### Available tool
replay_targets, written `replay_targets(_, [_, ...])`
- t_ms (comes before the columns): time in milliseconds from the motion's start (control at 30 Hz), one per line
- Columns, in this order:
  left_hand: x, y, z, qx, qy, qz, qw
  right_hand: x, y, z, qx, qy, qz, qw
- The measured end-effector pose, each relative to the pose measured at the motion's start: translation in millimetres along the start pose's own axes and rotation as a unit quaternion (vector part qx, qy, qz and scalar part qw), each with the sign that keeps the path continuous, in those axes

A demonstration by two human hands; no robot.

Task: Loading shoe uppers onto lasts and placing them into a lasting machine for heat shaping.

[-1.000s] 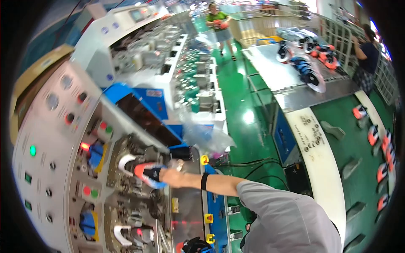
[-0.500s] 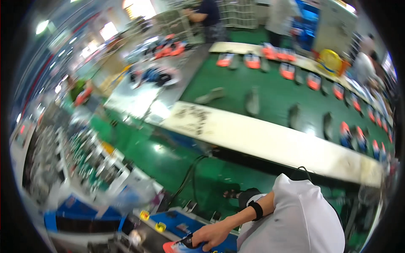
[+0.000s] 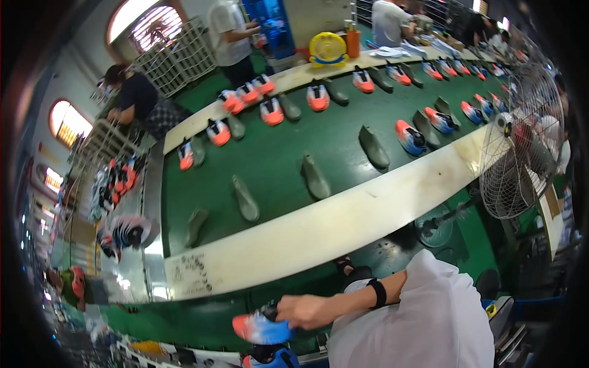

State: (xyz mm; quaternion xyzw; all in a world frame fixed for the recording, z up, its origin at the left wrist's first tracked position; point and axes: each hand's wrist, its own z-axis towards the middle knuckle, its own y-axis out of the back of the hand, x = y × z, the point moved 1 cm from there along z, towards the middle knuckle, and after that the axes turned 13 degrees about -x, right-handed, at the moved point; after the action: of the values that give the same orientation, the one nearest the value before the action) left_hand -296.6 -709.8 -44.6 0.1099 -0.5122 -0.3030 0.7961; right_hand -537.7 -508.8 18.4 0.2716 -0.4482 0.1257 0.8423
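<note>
My right hand [image 3: 300, 311] reaches in across my body from the lower right, a black band round its wrist. Its fingers are closed on the collar of an orange, white and blue sports shoe [image 3: 261, 329], whose orange toe points left. Directly below it, a second blue and orange shoe [image 3: 273, 359] is partly cut off by the lower edge; what supports it is hidden. My left hand is not in view.
Ahead runs a green work surface [image 3: 276, 156] with a cream front ledge [image 3: 343, 230]. Grey-green shoe lasts [image 3: 316, 178] and several shoes [image 3: 318, 97] stand on it. A caged fan [image 3: 521, 141] rises at right; a yellow fan [image 3: 328, 49] sits at the back. Other people work beyond.
My view has swung to the right, bringing the caged fan into sight. The held shoe has come up from beside the blue surface at the bottom, still in my right hand.
</note>
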Motion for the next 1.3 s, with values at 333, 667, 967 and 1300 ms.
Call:
replay_targets(333, [-70.3, -17.0, 210.3, -0.125, -0.386, 0.526, 0.748, -222.6, 264.6, -44.2, -0.315, -0.145, -0.529, 0.775])
replay_targets(667, [-92.9, -3.3, 329.0, -0.071, -0.561, 0.802, 0.193, -252.4, 251.6, -67.1, -0.336, -0.213, -0.553, 0.732])
replay_targets(967, [-112.5, -25.2, 334.8, -0.207, -0.422, 0.88, 0.067, -100.0, 138.2, 53.3, -0.164, -0.193, 0.239, 0.937])
replay_targets(1300, [-81.7, -56.3, 309.3, -0.1, -0.45, 0.88, -0.117, -130.3, 122.5, 74.3, -0.3, -0.21, -0.059, 0.929])
